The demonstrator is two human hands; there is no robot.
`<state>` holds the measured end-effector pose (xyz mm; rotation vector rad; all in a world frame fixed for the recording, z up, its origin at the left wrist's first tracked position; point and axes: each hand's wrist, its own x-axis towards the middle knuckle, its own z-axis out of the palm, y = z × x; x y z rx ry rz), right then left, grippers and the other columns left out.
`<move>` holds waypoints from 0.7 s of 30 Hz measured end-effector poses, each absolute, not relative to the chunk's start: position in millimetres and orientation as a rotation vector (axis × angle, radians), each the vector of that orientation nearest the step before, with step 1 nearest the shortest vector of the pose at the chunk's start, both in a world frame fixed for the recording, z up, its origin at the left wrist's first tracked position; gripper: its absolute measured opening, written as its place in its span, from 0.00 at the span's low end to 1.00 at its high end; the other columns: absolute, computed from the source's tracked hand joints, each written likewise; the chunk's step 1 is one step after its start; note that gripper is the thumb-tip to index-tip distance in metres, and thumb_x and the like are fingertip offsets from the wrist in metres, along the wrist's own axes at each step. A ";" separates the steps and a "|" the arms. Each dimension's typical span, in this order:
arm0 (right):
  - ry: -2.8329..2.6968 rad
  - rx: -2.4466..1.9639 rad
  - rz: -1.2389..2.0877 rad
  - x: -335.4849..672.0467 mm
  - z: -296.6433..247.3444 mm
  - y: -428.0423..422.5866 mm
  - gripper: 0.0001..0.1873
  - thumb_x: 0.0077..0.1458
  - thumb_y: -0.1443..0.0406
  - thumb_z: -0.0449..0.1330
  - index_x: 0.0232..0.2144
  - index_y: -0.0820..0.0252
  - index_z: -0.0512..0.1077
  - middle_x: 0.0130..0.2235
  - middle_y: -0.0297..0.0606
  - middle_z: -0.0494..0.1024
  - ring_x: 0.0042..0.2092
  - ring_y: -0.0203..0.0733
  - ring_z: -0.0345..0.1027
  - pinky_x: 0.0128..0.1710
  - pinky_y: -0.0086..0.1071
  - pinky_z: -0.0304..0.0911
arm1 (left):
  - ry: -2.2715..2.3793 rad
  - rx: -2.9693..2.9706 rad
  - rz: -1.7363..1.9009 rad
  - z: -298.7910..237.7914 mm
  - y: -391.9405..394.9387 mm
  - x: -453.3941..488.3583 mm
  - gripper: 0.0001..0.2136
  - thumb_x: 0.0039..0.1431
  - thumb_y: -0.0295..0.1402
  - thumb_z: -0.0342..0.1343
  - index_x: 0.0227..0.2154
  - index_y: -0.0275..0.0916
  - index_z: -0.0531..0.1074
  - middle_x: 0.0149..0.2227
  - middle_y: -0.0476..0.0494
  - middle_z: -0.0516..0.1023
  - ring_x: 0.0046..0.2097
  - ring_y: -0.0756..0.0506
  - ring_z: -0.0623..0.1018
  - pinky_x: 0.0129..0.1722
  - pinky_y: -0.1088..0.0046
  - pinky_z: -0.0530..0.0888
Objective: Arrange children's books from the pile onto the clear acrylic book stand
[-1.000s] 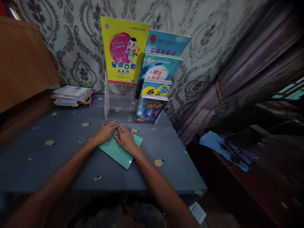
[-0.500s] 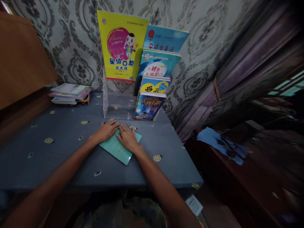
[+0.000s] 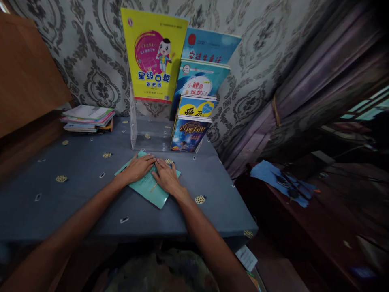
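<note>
Quick headcount for you: you've got one left grip (image 3: 139, 167) and one right grip (image 3: 166, 177), so two total, over one teal booklet (image 3: 148, 189) on one patterned surface (image 3: 75, 211). Your one clear stand (image 3: 133, 132) shows five book covers (image 3: 190, 134), one on its left side and four on the right, but you can't tell how many copies sit behind each. Then you've got one pile of books (image 3: 87, 116), too tight to count, one blue cloth (image 3: 264, 172) and one curtain (image 3: 258, 125).

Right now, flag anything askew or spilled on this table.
The stacked books at the back left look untidy, their edges misaligned. The teal booklet beneath the left hand and right hand lies diagonally on the table. No spill shows.
</note>
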<state>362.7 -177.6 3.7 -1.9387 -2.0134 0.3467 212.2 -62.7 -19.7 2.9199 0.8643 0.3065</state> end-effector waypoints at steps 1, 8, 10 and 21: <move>-2.011 -1.942 0.352 363.4 4.1 -178.5 0.27 0.68 0.60 0.50 0.66 0.62 0.59 0.69 0.50 0.59 0.71 0.51 0.48 0.69 0.61 0.38 | 0.868 2.919 0.301 -18.6 -63.8 212.9 0.21 0.72 0.37 0.40 0.61 0.44 0.68 0.65 0.39 0.68 0.67 0.38 0.65 0.66 0.46 0.57; -1.947 -1.977 0.374 376.1 3.1 -193.7 0.25 0.68 0.61 0.51 0.64 0.59 0.63 0.68 0.48 0.61 0.70 0.49 0.51 0.69 0.59 0.37 | 0.796 2.912 0.284 -14.7 -72.8 217.9 0.21 0.73 0.39 0.38 0.62 0.44 0.66 0.65 0.39 0.68 0.67 0.40 0.64 0.67 0.45 0.54; -1.943 -1.977 0.388 379.0 2.9 -197.8 0.25 0.68 0.62 0.52 0.64 0.60 0.63 0.69 0.48 0.60 0.70 0.49 0.50 0.69 0.59 0.37 | 0.784 2.925 0.283 -15.0 -73.8 219.8 0.21 0.73 0.39 0.38 0.62 0.45 0.66 0.65 0.39 0.68 0.67 0.40 0.65 0.67 0.46 0.53; -1.902 -1.929 0.361 393.2 -3.2 -214.9 0.23 0.68 0.63 0.50 0.63 0.59 0.65 0.67 0.48 0.63 0.70 0.47 0.52 0.69 0.57 0.40 | 0.725 2.938 0.258 -11.0 -88.1 235.1 0.21 0.74 0.40 0.37 0.62 0.44 0.66 0.65 0.40 0.69 0.67 0.39 0.65 0.64 0.51 0.58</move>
